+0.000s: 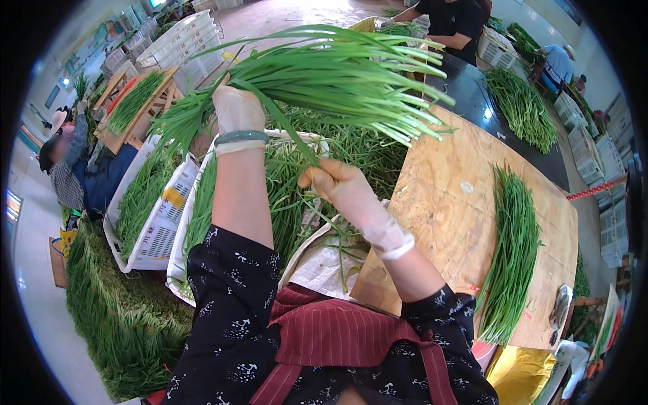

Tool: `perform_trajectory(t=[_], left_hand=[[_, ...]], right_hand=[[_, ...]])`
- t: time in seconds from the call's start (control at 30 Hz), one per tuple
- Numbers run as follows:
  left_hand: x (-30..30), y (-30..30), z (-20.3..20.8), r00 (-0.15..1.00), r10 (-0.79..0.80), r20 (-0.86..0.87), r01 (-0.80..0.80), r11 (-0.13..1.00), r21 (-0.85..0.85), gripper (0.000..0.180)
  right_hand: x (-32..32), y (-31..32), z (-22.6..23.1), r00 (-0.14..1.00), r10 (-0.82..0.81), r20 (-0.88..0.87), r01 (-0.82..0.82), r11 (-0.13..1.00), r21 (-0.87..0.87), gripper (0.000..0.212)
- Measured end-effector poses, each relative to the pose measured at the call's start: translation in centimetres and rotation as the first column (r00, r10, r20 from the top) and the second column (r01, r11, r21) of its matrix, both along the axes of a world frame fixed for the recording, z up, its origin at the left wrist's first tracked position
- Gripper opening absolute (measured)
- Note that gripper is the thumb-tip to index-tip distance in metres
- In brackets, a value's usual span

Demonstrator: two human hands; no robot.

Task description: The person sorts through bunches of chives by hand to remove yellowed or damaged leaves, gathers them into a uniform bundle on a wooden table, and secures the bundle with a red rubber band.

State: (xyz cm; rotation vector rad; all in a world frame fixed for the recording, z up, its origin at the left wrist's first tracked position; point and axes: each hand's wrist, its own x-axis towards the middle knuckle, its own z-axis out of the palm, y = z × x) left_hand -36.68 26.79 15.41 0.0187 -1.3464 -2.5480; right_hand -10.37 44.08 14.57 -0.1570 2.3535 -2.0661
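Note:
My left hand [236, 108], in a thin pale glove with a green bangle at the wrist, is shut on a thick bunch of long green chives [337, 74] held up in the air, leaves fanning right. My right hand [341, 185], also gloved, is closed below the bunch, pinching a single chive leaf that hangs from it. Under both hands stands a white plastic crate [177, 243] filled with loose chives.
A wooden board table [445, 223] at right carries a laid-out row of chives [513, 250]. A second white crate [152, 243] and a heap of chives [115, 324] lie at left. Another person [449, 23] works across a dark table; a seated person [81, 169] is at far left.

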Motion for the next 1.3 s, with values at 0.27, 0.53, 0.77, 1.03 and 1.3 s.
perform_trajectory(t=[0.27, 0.53, 0.77, 1.03, 1.3], left_hand=[[5.3, 0.5, 2.5, 0.99, -0.125, 0.07, 0.081, 0.891, 0.446, 0.035], [8.5, -4.6, 0.4, 0.986, -0.147, -0.079, 0.164, 0.939, 0.303, 0.029], [9.6, -5.7, -0.7, 0.873, -0.335, -0.355, 0.458, 0.814, 0.357, 0.03], [12.6, -5.1, 0.7, 0.914, -0.285, -0.289, 0.367, 0.884, 0.289, 0.03], [12.7, -5.6, -0.5, 0.884, -0.308, -0.352, 0.394, 0.896, 0.205, 0.03]], right_hand=[[8.9, 9.3, 0.1, 0.964, 0.23, 0.135, -0.266, 0.862, 0.431, 0.023], [5.0, 19.8, 4.6, 0.97, 0.094, 0.225, -0.155, 0.95, 0.272, 0.032], [-6.8, 22.8, 5.1, 0.512, -0.31, -0.801, 0.859, 0.199, 0.472, 0.036], [-4.8, 7.9, 1.1, 0.875, 0.053, -0.481, 0.193, 0.874, 0.447, 0.026], [-2.8, 6.5, 0.2, 0.88, -0.246, -0.407, 0.29, 0.956, 0.048, 0.012]])
